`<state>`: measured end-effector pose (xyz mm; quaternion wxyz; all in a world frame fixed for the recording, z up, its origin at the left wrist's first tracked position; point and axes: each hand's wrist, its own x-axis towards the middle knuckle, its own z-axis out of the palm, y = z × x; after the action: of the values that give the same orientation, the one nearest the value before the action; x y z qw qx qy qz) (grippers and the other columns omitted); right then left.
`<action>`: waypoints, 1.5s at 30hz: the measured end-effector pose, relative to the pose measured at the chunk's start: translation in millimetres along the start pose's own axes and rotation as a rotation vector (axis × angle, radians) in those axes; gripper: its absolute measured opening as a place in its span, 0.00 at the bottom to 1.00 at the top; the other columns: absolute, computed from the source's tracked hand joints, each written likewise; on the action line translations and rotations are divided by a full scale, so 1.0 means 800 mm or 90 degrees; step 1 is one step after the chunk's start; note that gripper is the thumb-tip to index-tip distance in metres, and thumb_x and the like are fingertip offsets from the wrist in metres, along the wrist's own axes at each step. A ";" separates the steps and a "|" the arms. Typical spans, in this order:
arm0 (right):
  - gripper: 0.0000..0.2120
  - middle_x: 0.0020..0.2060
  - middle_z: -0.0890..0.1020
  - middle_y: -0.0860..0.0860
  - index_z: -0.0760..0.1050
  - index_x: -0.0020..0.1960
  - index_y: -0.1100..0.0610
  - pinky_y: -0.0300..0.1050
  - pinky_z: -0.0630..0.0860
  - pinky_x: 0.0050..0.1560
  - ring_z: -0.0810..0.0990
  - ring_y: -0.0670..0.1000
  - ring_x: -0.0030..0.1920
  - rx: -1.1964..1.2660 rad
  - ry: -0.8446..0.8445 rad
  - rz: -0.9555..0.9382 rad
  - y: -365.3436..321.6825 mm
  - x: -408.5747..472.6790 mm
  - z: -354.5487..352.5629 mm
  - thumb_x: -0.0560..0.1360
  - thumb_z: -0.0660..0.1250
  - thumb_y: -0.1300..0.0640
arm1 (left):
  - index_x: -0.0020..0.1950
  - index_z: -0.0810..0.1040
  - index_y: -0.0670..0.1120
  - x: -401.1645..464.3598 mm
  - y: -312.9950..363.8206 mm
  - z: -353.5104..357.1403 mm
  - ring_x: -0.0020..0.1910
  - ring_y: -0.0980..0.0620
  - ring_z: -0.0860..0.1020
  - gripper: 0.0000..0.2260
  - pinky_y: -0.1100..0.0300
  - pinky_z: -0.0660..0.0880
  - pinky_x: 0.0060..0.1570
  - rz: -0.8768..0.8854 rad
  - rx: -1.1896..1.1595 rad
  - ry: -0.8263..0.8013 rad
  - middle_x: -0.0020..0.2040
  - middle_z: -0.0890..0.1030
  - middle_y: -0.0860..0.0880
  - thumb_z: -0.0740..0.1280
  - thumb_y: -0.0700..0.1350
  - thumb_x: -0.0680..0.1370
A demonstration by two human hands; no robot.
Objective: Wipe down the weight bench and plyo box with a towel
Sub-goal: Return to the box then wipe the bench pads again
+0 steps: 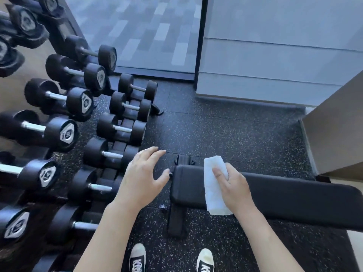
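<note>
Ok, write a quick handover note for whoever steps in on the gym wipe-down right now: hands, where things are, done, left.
Right hand: grips the folded white towel, pressing it on the weight bench pad near its left end.
Left hand: open, hovering beside that bench end, holding nothing.
Dumbbell rack stands to the left.
Done: how much of the pad is already wiped cannot be told.
Left: the rest of the bench, then the plyo box, possibly the tan box at right.

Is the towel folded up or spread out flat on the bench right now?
Folded: the towel is a narrow, thick strip across the bench pad, held by the right hand.
</note>
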<state>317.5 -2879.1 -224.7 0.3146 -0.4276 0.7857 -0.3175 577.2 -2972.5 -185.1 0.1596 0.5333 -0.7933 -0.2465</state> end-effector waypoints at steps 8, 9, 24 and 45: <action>0.18 0.33 0.75 0.50 0.65 0.41 0.53 0.49 0.67 0.36 0.74 0.54 0.36 -0.082 -0.007 0.087 0.087 0.068 0.129 0.81 0.67 0.43 | 0.79 0.71 0.52 0.073 -0.139 0.154 0.77 0.50 0.67 0.30 0.44 0.68 0.76 0.020 0.006 -0.101 0.77 0.72 0.53 0.59 0.60 0.78; 0.17 0.33 0.76 0.50 0.66 0.42 0.52 0.48 0.68 0.36 0.74 0.54 0.37 -0.093 -0.007 0.095 0.098 0.077 0.149 0.80 0.68 0.43 | 0.79 0.70 0.52 0.079 -0.155 0.175 0.77 0.50 0.67 0.31 0.43 0.68 0.76 0.025 0.009 -0.110 0.77 0.71 0.53 0.58 0.61 0.78; 0.13 0.34 0.77 0.45 0.68 0.48 0.47 0.51 0.68 0.39 0.75 0.56 0.38 -0.286 0.005 -0.037 0.258 0.238 0.373 0.80 0.66 0.40 | 0.86 0.51 0.54 0.047 -0.362 0.463 0.82 0.54 0.56 0.47 0.44 0.59 0.81 -0.035 -0.002 -0.222 0.82 0.61 0.58 0.69 0.71 0.75; 0.13 0.31 0.68 0.50 0.69 0.37 0.54 0.50 0.68 0.27 0.67 0.53 0.31 -0.416 0.044 -0.516 0.420 0.168 0.485 0.70 0.74 0.60 | 0.82 0.65 0.52 0.006 -0.399 0.572 0.77 0.56 0.68 0.49 0.49 0.66 0.77 -0.124 -0.129 -0.164 0.77 0.72 0.58 0.85 0.54 0.65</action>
<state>397.6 -2940.5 -745.6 -0.0098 -0.7624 0.6255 -0.1658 584.2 -2974.7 -742.7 0.0850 0.5524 -0.7232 -0.4058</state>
